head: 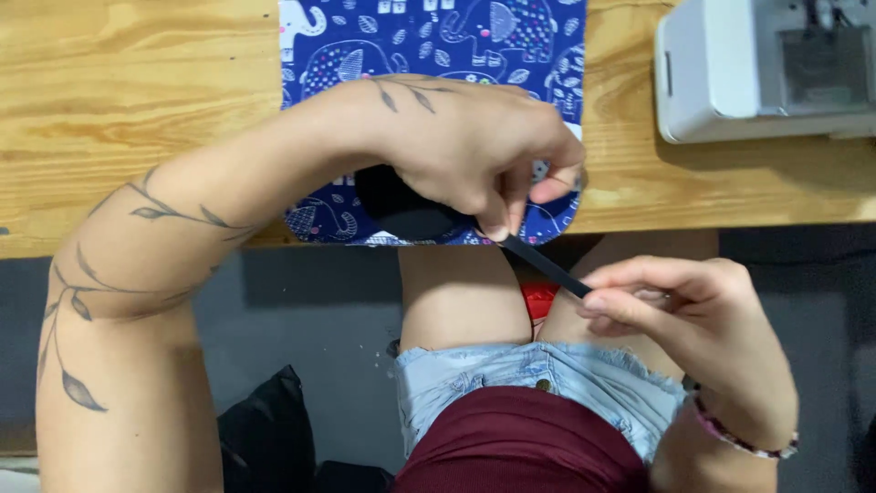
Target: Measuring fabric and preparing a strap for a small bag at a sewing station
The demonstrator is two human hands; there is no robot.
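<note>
Between both hands [493, 155], taut black strap [546, 265]

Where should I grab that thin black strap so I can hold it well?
Probably pinch the black strap on its bare middle stretch, coming from above. It runs taut and slanted between the left hand and right hand, both already pinching its ends, so only the flat middle is free beside the blue elephant fabric.

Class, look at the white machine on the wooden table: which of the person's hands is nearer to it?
Left. The left hand is over the blue patterned fabric beside the white machine; the right hand is below the table edge.
</note>
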